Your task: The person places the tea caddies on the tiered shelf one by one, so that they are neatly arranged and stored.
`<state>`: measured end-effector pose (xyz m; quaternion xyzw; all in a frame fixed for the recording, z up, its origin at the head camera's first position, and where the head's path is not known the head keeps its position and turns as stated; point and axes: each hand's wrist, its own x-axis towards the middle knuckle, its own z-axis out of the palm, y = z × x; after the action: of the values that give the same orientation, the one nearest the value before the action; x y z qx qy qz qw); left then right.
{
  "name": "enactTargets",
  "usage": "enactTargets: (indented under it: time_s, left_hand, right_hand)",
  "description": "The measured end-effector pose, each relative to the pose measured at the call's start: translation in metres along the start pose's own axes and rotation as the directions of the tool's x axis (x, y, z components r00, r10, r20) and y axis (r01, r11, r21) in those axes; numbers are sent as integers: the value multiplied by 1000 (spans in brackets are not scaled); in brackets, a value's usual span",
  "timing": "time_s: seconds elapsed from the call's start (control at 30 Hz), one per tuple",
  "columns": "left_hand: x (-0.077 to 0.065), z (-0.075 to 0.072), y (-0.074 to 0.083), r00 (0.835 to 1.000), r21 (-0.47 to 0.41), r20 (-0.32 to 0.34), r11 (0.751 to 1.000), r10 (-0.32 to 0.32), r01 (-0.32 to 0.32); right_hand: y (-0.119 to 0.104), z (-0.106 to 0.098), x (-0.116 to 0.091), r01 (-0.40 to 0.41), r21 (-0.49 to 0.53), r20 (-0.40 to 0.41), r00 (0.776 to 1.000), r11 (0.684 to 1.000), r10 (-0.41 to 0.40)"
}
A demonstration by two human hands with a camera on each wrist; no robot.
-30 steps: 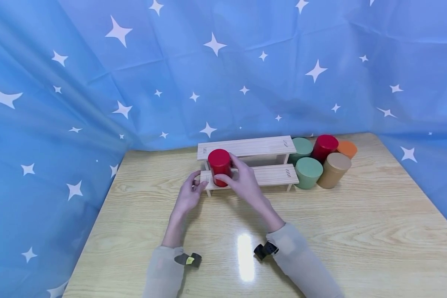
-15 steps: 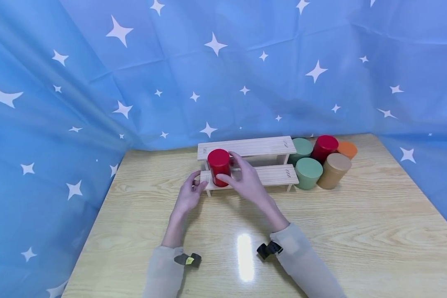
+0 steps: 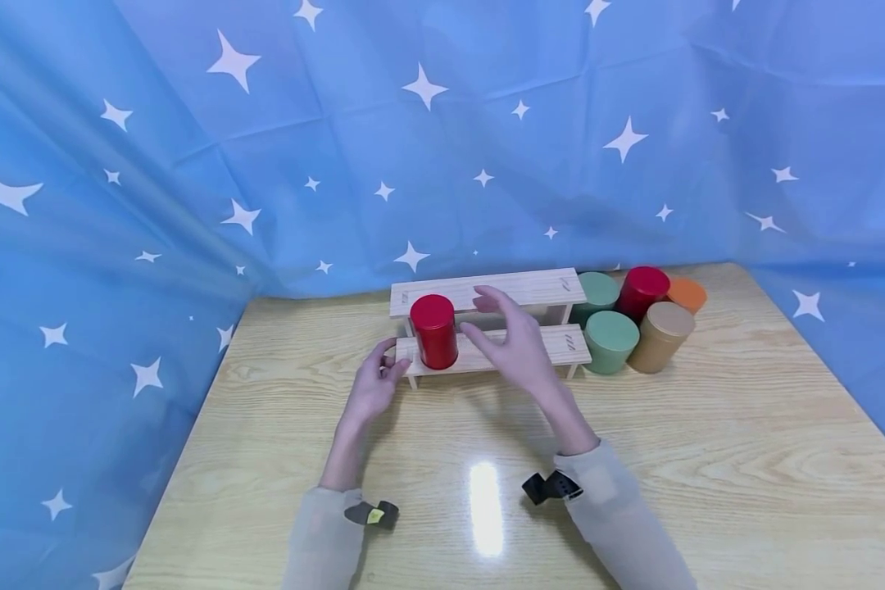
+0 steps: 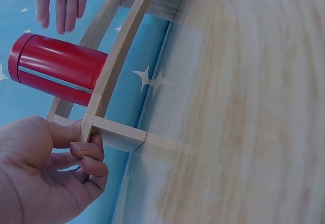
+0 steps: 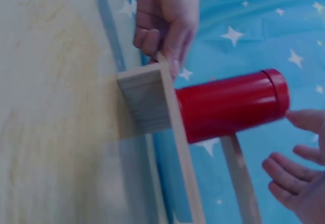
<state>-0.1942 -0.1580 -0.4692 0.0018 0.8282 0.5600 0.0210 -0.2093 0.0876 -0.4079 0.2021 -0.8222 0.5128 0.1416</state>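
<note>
A red lidded canister [image 3: 434, 332] stands upright near the left end of the lower step of a pale wooden two-tier shelf [image 3: 531, 347]. My left hand [image 3: 374, 383] pinches that step's left end between thumb and curled fingers, as the left wrist view shows closely at the board's corner [image 4: 87, 125]. To the right of the canister, my right hand [image 3: 518, 340] is spread with nothing in it, thumb and fingers apart. In the right wrist view a gap shows between most of its fingers [image 5: 287, 176] and the red canister [image 5: 231, 104].
Right of the shelf stand two green canisters [image 3: 611, 340], another red canister [image 3: 644, 291], a tan canister [image 3: 662, 336] and an orange-topped one [image 3: 687, 293]. A blue star-patterned cloth [image 3: 442, 147] hangs behind the wooden table [image 3: 265, 459].
My right hand has let go of the red canister and drawn back to the right, its fingers spreading. The canister stays on the lower step, and my left hand keeps its place.
</note>
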Motion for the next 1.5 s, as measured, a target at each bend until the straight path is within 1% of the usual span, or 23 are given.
enactTargets:
  time_s: [0.13,0.3,0.43,0.5,0.53,0.6,0.67,0.73,0.8,1.03,1.23,1.33,1.43,1.5]
  left_hand:
    - [-1,0,1,1000,-6,3,1000,-8,8]
    - [-1,-1,0,1000,-8,11,1000,-16,16]
    - [0,-2,0,1000,1,11,1000,-10,10]
    - [1,-2,0,1000,2,8,1000,-13,13]
    - [1,-2,0,1000,3,10,1000,-13,13]
    - [1,-2,0,1000,4,16,1000,-15,15]
    - [1,-2,0,1000,-1,20,1000,-14,14]
    - [0,-2,0,1000,-2,23,1000,-13,13]
    - [0,-2,0,1000,-1,20,1000,-14,14]
    - [0,-2,0,1000,2,7,1000,-17,17]
    - [0,-3,2,1000,1,15,1000,-18,18]
    - [0,-3,2,1000,0,14,1000,-10,10]
    - [0,-2,1,1000,-2,21,1000,-7,7]
    - [0,-1,1,1000,-2,24,1000,-9,9]
  right_hand:
    - [1,-15,1,39,-9,-57,998,999,-39]
    - [6,-35,0,90,-39,-131,987,995,-94]
    - [9,-51,0,90,-35,-190,977,995,-95]
    - [2,-59,-1,87,-28,-222,971,996,-91]
    - [2,-63,-2,87,-22,-235,968,996,-90]
    - [3,-72,-3,71,-17,-257,964,997,-73]
    - [3,-81,-5,37,-34,-269,962,999,-45]
    - [14,-90,-6,1,-47,-274,962,999,-14]
    - [16,-97,-8,-31,-72,-280,960,997,10]
    - [25,-122,-14,-85,-67,-295,953,994,62]
    - [32,-144,-22,-149,-137,-319,943,979,99]
    - [35,-156,-25,-177,-145,-328,937,973,122]
    - [40,-167,-29,-212,-147,-320,934,966,157]
    - [44,-174,-33,-238,-156,-301,936,959,183]
